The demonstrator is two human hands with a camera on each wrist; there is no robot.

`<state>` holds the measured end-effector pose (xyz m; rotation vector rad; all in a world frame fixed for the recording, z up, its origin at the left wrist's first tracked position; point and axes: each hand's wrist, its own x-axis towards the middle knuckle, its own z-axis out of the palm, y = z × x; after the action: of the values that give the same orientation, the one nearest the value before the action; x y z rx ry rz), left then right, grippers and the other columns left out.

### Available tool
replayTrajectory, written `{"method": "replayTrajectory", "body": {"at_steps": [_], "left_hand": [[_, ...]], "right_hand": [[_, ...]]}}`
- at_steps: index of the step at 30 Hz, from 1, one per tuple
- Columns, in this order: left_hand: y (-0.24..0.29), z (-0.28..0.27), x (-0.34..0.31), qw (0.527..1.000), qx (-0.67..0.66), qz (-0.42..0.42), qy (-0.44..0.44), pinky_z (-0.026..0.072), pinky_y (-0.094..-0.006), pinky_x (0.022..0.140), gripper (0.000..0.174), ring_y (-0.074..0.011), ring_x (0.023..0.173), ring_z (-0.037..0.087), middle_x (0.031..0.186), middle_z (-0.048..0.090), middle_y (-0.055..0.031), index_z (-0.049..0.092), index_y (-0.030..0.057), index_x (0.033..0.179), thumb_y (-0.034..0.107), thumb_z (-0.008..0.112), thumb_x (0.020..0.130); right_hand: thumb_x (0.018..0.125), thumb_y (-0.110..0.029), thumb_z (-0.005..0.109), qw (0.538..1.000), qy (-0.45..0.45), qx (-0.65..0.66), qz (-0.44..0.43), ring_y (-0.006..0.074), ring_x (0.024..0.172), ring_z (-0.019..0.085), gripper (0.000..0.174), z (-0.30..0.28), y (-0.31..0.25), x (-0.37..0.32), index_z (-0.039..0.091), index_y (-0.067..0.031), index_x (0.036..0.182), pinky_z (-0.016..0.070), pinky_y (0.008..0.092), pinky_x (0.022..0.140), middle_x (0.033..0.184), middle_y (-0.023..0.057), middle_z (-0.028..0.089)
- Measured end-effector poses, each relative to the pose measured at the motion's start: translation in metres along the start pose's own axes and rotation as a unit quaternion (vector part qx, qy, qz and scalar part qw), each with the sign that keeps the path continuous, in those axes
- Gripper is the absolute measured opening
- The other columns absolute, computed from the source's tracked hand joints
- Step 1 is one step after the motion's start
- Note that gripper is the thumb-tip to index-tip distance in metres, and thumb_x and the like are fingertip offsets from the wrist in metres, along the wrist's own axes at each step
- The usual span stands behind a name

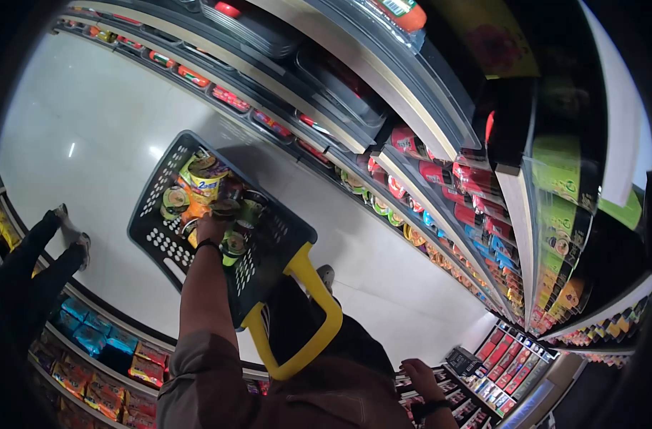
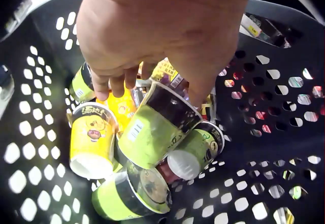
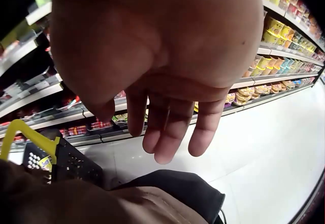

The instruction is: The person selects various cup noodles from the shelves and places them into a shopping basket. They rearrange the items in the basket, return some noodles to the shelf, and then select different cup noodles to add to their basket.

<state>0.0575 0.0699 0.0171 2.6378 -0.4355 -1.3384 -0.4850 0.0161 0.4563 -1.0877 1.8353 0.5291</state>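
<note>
My left hand (image 1: 210, 230) reaches down into a dark shopping basket (image 1: 158, 239) with a yellow handle. In the left wrist view its fingers and thumb straddle the upper end of a tilted green-and-black instant noodle cup (image 2: 147, 135), gripping it. Around that cup lie a yellow cup (image 2: 91, 140), a green cup (image 2: 114, 198) on its side and another green-and-white cup (image 2: 190, 155). Something orange (image 2: 121, 107) shows behind the fingers. My right hand (image 1: 422, 379) hangs at my side, fingers loosely extended and holding nothing, as the right wrist view also shows.
Shelves of cups and packaged food (image 1: 440, 189) run along one side of the aisle. Opposite stands a lower shelf with bagged packs (image 1: 100, 386). A person's legs (image 1: 50, 247) are at the left on the pale floor (image 1: 90, 129).
</note>
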Motion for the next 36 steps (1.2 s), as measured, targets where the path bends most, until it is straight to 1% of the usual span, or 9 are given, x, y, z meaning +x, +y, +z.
{"method": "replayTrajectory", "body": {"at_steps": [3, 6, 10, 12, 14, 20, 24, 29, 36], "left_hand": [[-0.010, 0.027, 0.028, 0.995, -0.092, -0.015, 0.028, 0.0456, -0.0445, 0.098, 0.088, -0.0389, 0.118, 0.054, 0.123, 0.056, -0.0254, 0.042, -0.0056, 0.126, 0.040, 0.084, 0.064], [-0.050, 0.077, 0.086, 0.974, -0.211, 0.077, 0.000, 0.0461, -0.0430, 0.097, 0.087, -0.0360, 0.117, 0.056, 0.122, 0.057, -0.0232, 0.044, -0.0048, 0.123, 0.038, 0.087, 0.060], [-0.056, 0.091, 0.097, 0.957, -0.280, 0.065, -0.033, 0.0484, -0.0406, 0.093, 0.079, -0.0332, 0.111, 0.060, 0.118, 0.059, -0.0211, 0.048, -0.0033, 0.115, 0.035, 0.088, 0.058], [-0.048, 0.087, 0.092, 0.961, -0.274, 0.029, -0.023, 0.0485, -0.0407, 0.093, 0.078, -0.0335, 0.110, 0.060, 0.118, 0.059, -0.0214, 0.048, -0.0031, 0.115, 0.036, 0.088, 0.059], [-0.041, 0.077, 0.075, 0.965, -0.263, -0.008, -0.015, 0.0487, -0.0409, 0.092, 0.078, -0.0338, 0.109, 0.061, 0.117, 0.059, -0.0216, 0.049, -0.0028, 0.115, 0.037, 0.087, 0.060], [-0.020, 0.048, 0.037, 0.992, -0.042, 0.094, 0.077, 0.0463, -0.0483, 0.094, 0.069, -0.0438, 0.110, 0.056, 0.115, 0.058, -0.0258, 0.050, 0.0052, 0.126, 0.046, 0.074, 0.074], [-0.038, 0.068, 0.034, 0.993, -0.052, 0.106, 0.025, 0.0427, -0.0498, 0.097, 0.064, -0.0462, 0.115, 0.049, 0.124, 0.050, -0.0280, 0.052, 0.0081, 0.126, 0.044, 0.070, 0.076], [-0.038, 0.110, 0.031, 0.967, -0.184, 0.125, -0.126, 0.0419, -0.0479, 0.101, 0.050, -0.0461, 0.120, 0.049, 0.128, 0.049, -0.0303, 0.045, 0.0063, 0.132, 0.020, 0.061, 0.087], [-0.012, 0.078, 0.002, 0.975, -0.126, 0.151, -0.100, 0.0449, -0.0469, 0.097, 0.058, -0.0442, 0.118, 0.052, 0.128, 0.050, -0.0282, 0.043, 0.0062, 0.137, 0.025, 0.064, 0.087]], "right_hand": [[0.093, -0.028, 0.057, 0.997, -0.003, -0.078, 0.009, 0.0206, 0.094, 0.066, 0.032, 0.001, 0.011, -0.003, 0.066, 0.0003, 0.106, 0.0502, 0.0328, 0.082, 0.098, 0.0136, 0.070], [0.093, -0.026, 0.058, 0.999, -0.022, -0.039, 0.022, 0.0214, 0.094, 0.065, 0.030, 0.010, 0.019, -0.009, 0.065, 0.0004, 0.107, 0.0502, 0.0336, 0.083, 0.098, 0.0135, 0.069], [0.094, -0.025, 0.058, 0.997, -0.017, -0.054, 0.049, 0.0175, 0.085, 0.067, 0.028, 0.011, 0.055, -0.001, 0.066, -0.0023, 0.107, 0.0533, 0.0301, 0.072, 0.094, 0.0102, 0.070], [0.093, -0.026, 0.059, 0.994, 0.000, -0.110, 0.005, 0.0172, 0.085, 0.067, 0.028, 0.011, 0.047, 0.000, 0.066, -0.0028, 0.108, 0.0535, 0.0303, 0.069, 0.094, 0.0107, 0.070], [0.095, -0.025, 0.058, 0.994, -0.022, -0.097, 0.036, 0.0206, 0.094, 0.065, 0.032, 0.010, 0.028, 0.002, 0.063, 0.0012, 0.112, 0.0507, 0.0327, 0.083, 0.099, 0.0129, 0.069], [0.095, -0.022, 0.057, 0.998, -0.019, -0.052, 0.026, 0.0190, 0.088, 0.068, 0.026, 0.010, 0.036, 0.011, 0.064, 0.0001, 0.107, 0.0528, 0.0314, 0.078, 0.093, 0.0115, 0.070], [0.095, -0.020, 0.056, 0.996, -0.031, -0.066, 0.045, 0.0188, 0.089, 0.068, 0.027, 0.011, 0.015, 0.014, 0.064, 0.0031, 0.107, 0.0527, 0.0319, 0.080, 0.094, 0.0114, 0.070], [0.095, -0.019, 0.055, 0.997, -0.053, -0.051, 0.018, 0.0183, 0.088, 0.067, 0.027, 0.015, 0.041, 0.019, 0.064, 0.0040, 0.107, 0.0523, 0.0314, 0.079, 0.094, 0.0113, 0.069], [0.096, -0.019, 0.056, 0.998, -0.038, -0.009, 0.039, 0.0132, 0.083, 0.064, 0.026, 0.027, 0.045, 0.017, 0.064, 0.0029, 0.107, 0.0516, 0.0276, 0.076, 0.091, 0.0071, 0.068]]}}
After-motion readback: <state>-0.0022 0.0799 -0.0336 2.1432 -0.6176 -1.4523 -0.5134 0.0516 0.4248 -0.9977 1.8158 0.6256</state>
